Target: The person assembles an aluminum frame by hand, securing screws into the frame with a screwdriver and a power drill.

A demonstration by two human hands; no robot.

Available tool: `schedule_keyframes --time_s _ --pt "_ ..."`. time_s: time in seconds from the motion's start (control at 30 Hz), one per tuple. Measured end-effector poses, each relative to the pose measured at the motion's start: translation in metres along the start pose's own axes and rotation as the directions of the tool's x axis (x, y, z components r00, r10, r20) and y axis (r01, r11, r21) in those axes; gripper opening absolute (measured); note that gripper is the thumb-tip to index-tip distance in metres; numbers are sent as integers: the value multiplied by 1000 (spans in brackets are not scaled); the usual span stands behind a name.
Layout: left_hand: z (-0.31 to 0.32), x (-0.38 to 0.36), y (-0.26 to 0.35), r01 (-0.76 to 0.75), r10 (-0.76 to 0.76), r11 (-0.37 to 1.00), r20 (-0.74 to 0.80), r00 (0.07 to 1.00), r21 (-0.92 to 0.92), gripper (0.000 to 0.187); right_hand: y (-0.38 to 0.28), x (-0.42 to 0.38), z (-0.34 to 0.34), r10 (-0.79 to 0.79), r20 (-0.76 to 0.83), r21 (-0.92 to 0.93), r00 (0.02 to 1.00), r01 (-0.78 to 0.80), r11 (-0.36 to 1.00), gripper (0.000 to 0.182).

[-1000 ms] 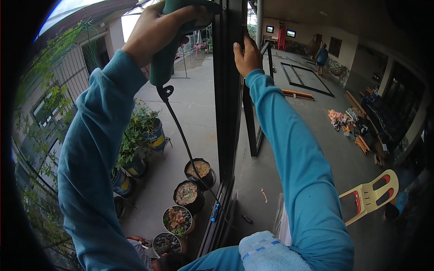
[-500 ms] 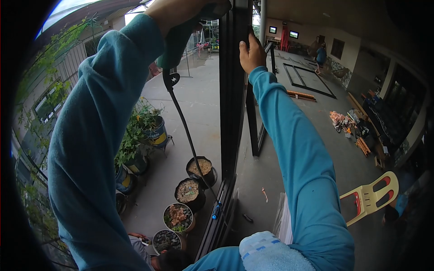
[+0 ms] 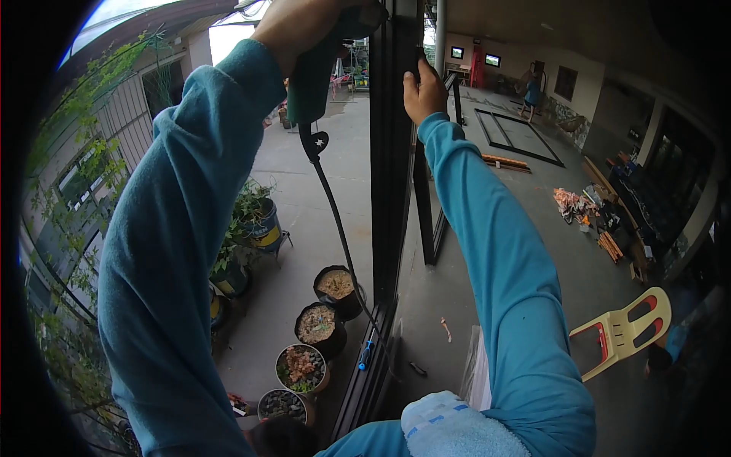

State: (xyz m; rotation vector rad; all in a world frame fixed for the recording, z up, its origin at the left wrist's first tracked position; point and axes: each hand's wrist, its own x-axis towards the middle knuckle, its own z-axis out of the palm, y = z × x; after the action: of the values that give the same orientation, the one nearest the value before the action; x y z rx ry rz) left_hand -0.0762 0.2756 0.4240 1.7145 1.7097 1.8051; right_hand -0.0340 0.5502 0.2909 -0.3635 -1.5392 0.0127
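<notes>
1. Right now I am working high up on the tall black metal door frame point(image 3: 392, 152), which stands straight up in the middle of my view.
2. My left hand point(image 3: 293, 27) is at 12 o'clock, closed tight around the green power drill point(image 3: 320, 68). Its nose is pushed against the frame near the top.
3. The black power cord point(image 3: 339, 228) hangs from the drill down toward 6 o'clock, past the round black pots of soil point(image 3: 320, 324) on the ground.
4. My right hand point(image 3: 424, 91) is at 1 o'clock. Its fingers are curled on the edge of the frame, holding it steady.
5. I think I am in the middle of drilling or screwing into the frame. Next I need to keep the drill straight and press evenly, and keep my right fingers away from the tip.
6. Since half a second ago, the drill and its cord have swung a bit to the right, closer to the frame. My right hand has stayed in the same spot.
7. A yellow plastic chair point(image 3: 624, 331) lies at 4 o'clock, and another person point(image 3: 531, 93) stands far off at 1 o'clock.
</notes>
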Motion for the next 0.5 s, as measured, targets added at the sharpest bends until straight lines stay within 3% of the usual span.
schedule_keyframes --time_s 0.13,0.2,0.23,0.3,0.4,0.43,0.5 --pt "3 7 -16 -14 14 1000 0 1000 24 31 -6 -2 -3 28 -9 -14 1000 -28 1000 43" --pt "5 7 -25 -165 180 976 -100 979 146 28 -9 -1 -5 77 37 19 996 -78 997 42" --pt "1 12 -37 -167 182 975 -98 978 147 28 -8 0 -4 78 34 19 996 -78 997 42" --pt "-8 24 -64 -131 142 968 -38 989 212 66 -6 -2 -2 30 -17 -54 999 -30 998 42" --pt "16 23 -66 -183 202 971 -119 972 155 60 -7 0 -6 56 40 10 998 -56 998 41" --pt "19 22 -63 -194 220 958 -107 970 213 59 -8 0 -8 18 2 -35 1000 -17 999 40" --pt "12 27 -65 -185 204 962 -79 976 200 59 -12 -1 -10 105 28 37 994 -106 994 39"
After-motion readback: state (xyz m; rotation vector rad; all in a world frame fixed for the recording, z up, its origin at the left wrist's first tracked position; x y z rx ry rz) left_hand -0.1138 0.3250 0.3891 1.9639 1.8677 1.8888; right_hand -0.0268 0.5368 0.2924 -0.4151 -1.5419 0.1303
